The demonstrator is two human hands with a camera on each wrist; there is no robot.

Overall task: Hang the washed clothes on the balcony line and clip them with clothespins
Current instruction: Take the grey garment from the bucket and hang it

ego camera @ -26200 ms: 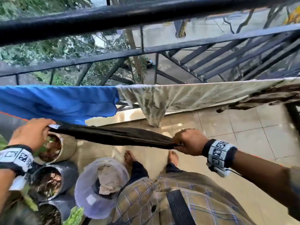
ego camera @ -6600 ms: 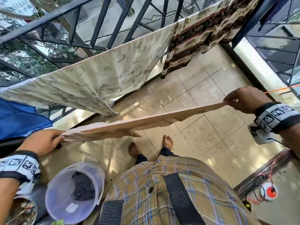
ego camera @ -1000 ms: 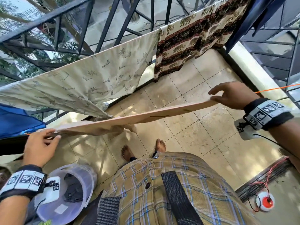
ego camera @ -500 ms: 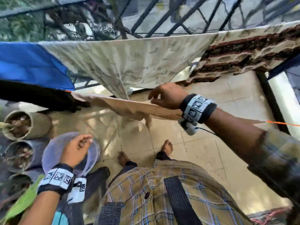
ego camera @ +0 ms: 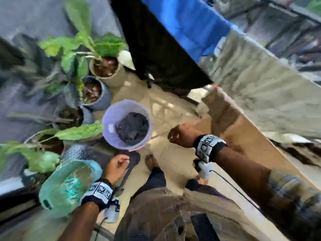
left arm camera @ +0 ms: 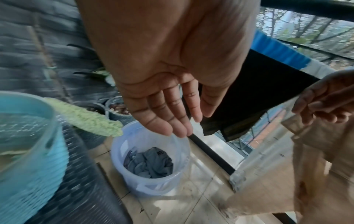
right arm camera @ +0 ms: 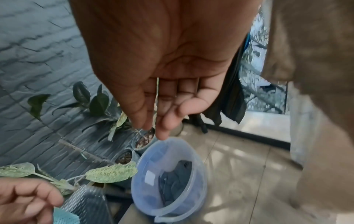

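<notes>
The dark grey garment (ego camera: 132, 128) is what I take to be next: it lies crumpled at the bottom of the pale lilac bucket (ego camera: 111, 119), which stands on the tiled floor (ego camera: 173, 164) in front of my feet. I judge it soft, limp and probably still damp, so heavier than it looks and inclined to cling; I would dig for a hem or waistband and lift by two corners rather than pinch the middle of the wad, or it will come up as a knot. My left hand (left arm camera: 168, 109) hangs above the bucket, fingers straight and relaxed, holding nothing. My right hand (ego camera: 182, 135) hovers to the right of the bucket, fingers loosely bent; a thin pale strand seems to cross them in the right wrist view, and I cannot tell whether it is pinched. Just beside that hand a tan cloth (ego camera: 243, 136) is draped on the line, with a pale patterned cloth (ego camera: 260, 84), a black garment (ego camera: 156, 40) and a blue cloth (ego camera: 191, 20) beyond. I see no clothespins. A teal perforated basket (ego camera: 66, 185) sits by my left wrist, and potted plants (ego camera: 104, 66) stand along the grey wall (ego camera: 26, 20).
</notes>
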